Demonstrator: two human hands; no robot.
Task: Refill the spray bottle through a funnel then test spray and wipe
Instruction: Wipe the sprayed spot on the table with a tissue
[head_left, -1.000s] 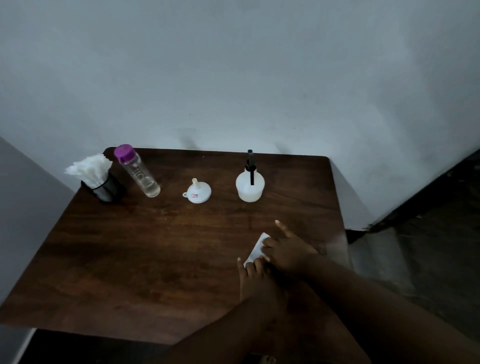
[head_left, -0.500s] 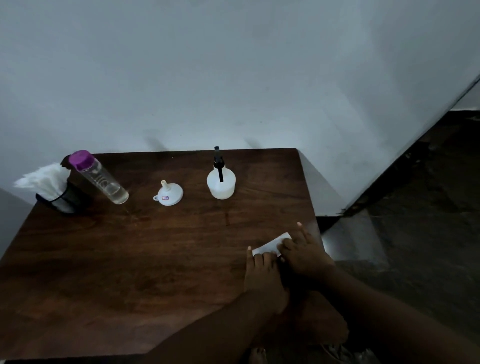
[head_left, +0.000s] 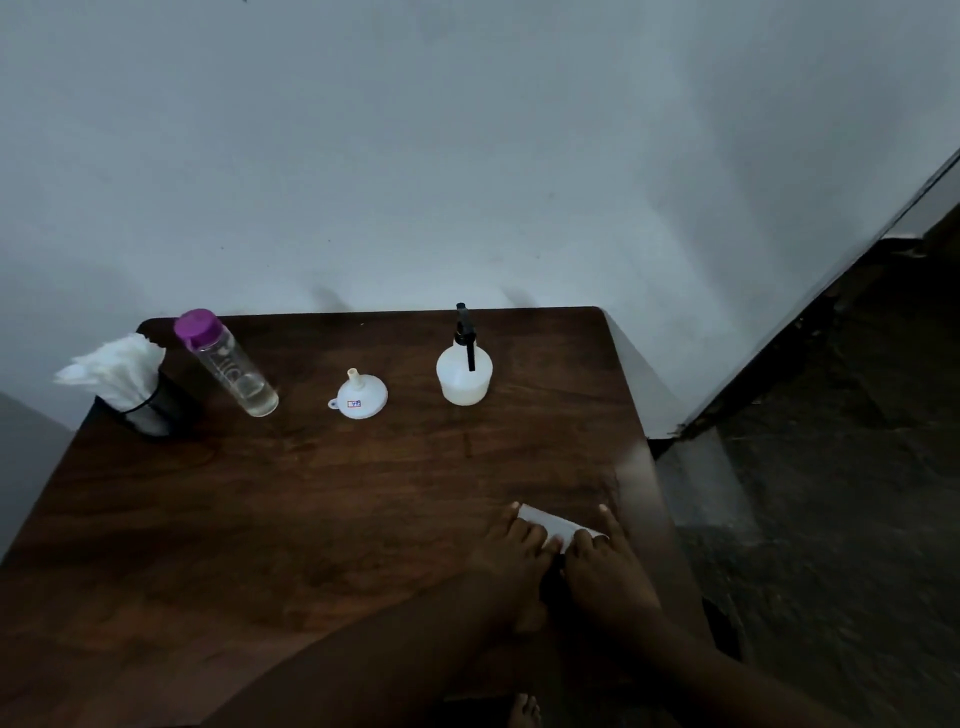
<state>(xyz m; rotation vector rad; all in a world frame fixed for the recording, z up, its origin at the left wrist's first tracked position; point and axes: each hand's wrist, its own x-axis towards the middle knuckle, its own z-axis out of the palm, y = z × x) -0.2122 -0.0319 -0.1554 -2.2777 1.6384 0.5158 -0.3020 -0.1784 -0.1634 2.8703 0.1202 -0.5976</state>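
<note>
Both hands, left (head_left: 511, 553) and right (head_left: 605, 569), lie side by side with fingers flat, pressing a folded white tissue (head_left: 551, 524) onto the dark wooden tabletop (head_left: 311, 519) near its right edge. Farther back stand the spray bottle (head_left: 464, 378), funnel (head_left: 362, 400), purple-capped bottle (head_left: 231, 366) and tissue holder (head_left: 132, 387).

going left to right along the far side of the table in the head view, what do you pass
tissue holder → purple-capped bottle → funnel → spray bottle
</note>
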